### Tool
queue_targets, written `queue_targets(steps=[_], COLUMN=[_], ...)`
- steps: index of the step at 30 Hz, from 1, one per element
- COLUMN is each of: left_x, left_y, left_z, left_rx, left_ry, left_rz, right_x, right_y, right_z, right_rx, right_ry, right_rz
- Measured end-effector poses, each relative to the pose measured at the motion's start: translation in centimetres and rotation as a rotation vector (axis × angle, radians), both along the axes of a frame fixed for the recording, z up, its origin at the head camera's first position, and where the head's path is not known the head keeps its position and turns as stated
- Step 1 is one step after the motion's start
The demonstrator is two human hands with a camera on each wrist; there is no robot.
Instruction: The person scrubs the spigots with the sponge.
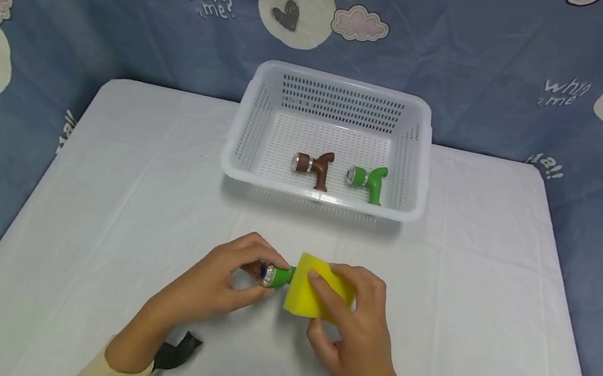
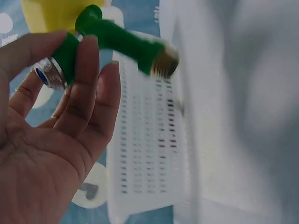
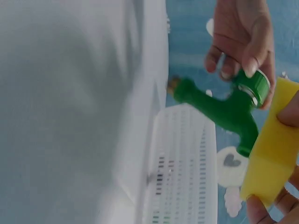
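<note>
My left hand (image 1: 215, 283) pinches a green plastic tap (image 3: 229, 109) by its round knob, which has a silver band and a blue centre. In the left wrist view the tap's (image 2: 119, 39) brass-coloured threaded end points away from the palm. A yellow sponge (image 1: 305, 294), flat and thick, is gripped between the thumb and fingers of my right hand (image 1: 364, 333). It lies against the tap's spout end in the right wrist view and hides most of the tap in the head view. Both hands are above the white table.
Behind the hands stands a white perforated basket (image 1: 273, 182). Inside lie a brown tap (image 1: 321, 168) and another green tap (image 1: 375, 185), side by side. A white cloth (image 1: 110, 236) covers the table, and a blue patterned curtain (image 1: 180, 57) hangs around it. Black straps (image 1: 177, 352) show by the wrists.
</note>
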State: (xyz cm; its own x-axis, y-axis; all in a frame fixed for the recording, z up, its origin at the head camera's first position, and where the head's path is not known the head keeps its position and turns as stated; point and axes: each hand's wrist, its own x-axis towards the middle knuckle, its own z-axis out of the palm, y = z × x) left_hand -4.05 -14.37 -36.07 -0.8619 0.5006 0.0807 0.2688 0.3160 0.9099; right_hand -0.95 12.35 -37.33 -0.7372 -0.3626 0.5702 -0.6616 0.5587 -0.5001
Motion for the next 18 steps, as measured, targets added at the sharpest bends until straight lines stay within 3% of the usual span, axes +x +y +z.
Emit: queue_targets(steps=[3,6,12,18], left_x=[0.4,0.7,0.9,0.7], left_y=[0.4,0.7,0.8,0.3], left_z=[0.2,0.4,0.6,0.7], left_rx=[-0.019,-0.037,-0.049,0.058], left_ry=[0.068,0.085,0.006,-0.059], left_rz=[-0.006,-0.004,0.049,0.090], right_x=[0.0,-0.1,-0.3,-0.6], right_y=[-0.3,-0.3,0.8,2.5], right_z=[0.1,0.1,-0.2,-0.6], right_rx=[0.036,0.076,0.090,0.066], right_ry=[-0.006,-0.024,-0.056,-0.103], right_rz=[0.000,-0.021,-0.065,-0.115])
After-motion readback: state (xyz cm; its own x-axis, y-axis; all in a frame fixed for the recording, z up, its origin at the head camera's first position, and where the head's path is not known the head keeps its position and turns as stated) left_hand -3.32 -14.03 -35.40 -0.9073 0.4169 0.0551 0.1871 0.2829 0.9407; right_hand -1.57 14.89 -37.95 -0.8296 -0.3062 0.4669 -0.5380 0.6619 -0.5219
